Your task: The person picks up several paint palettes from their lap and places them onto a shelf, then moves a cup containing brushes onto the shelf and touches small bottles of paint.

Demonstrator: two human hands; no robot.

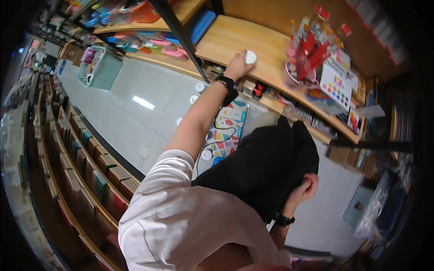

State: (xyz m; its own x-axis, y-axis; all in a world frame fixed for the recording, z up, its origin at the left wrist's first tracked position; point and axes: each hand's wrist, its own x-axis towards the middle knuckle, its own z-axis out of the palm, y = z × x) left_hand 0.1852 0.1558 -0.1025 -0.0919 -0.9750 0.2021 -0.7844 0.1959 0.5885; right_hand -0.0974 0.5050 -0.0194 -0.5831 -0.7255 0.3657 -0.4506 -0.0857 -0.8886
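Observation:
My left hand (237,66) reaches out over the wooden shelf board (234,35) with its fingers around a small container with a round white lid (250,57). The container is at the board's front part; whether it touches the wood I cannot tell. My right hand (306,188) is beside my bent leg in black trousers (271,159), fingers curled, with nothing visible in it. Below my left forearm, several white-lidded containers stand on the floor, among them one lid (200,87) and another lid (207,154). Near them lies a colourful patterned sheet or package (230,127).
A pink bucket of paintbrushes (298,76) and a paint-set package (335,88) occupy the shelf's right side. A black cable (225,128) curves across the patterned item. A light green bin (101,73) stands on the tiled floor. Wooden book racks (98,169) line the left.

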